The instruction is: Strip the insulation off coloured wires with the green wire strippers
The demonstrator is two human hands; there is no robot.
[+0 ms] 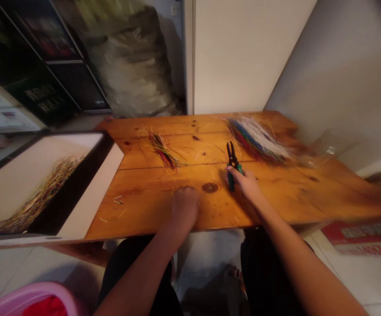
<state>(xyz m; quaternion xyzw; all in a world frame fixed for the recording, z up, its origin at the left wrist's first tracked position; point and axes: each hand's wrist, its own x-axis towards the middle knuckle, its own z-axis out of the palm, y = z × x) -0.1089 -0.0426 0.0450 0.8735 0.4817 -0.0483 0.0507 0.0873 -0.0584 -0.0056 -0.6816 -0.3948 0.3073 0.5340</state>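
The fingers of the right hand [248,184] are wrapping around the green handles of a pair of wire cutters [231,163], whose black jaws are pointing toward the top of the frame and standing slightly apart. The fingers of the left hand [185,208] are curling together and pressing down on the wooden bench [151,206], pinching nothing that shows. Just above the cutters, a broad bundle of red, blue and white wires [258,140] is lying at the upper right of the bench, and a smaller multicoloured bundle [164,151] is lying at its upper middle. Short wire scraps [118,201] are scattering near the left hand. A tray of thin wires [35,197] is sitting at the left edge of the frame, beside the bench.
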